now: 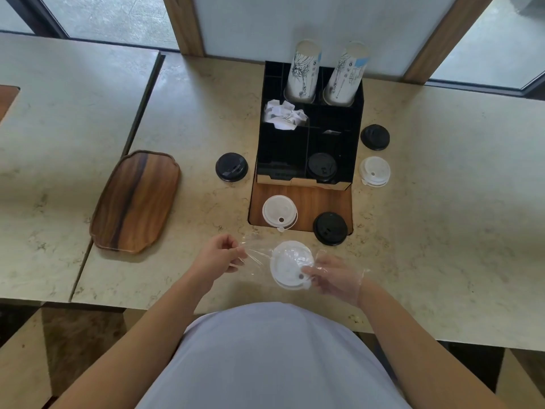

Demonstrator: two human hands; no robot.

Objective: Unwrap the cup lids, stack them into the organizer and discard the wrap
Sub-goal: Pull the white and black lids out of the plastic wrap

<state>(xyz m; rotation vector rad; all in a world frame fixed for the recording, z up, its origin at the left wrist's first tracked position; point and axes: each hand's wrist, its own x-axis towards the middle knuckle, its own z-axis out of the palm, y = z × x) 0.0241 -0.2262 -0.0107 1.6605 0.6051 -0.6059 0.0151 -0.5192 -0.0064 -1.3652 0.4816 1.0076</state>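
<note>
A white cup lid [290,262] in clear plastic wrap [256,255] is held over the counter's near edge. My left hand [219,255] pinches the wrap's loose end, pulled out to the left. My right hand [334,277], in a clear glove, grips the lid's right rim. The black organizer [281,149] stands beyond, with one black lid [322,166] in its front right compartment. Loose lids lie around it: white ones [279,211] [374,170] and black ones [330,228] [231,166] [375,137].
Two stacks of paper cups [303,73] [346,76] lean in the organizer's back slots, with white packets [283,115] in a middle slot. A wooden tray [135,200] lies to the left. A wooden inset [306,202] sits under the organizer's front.
</note>
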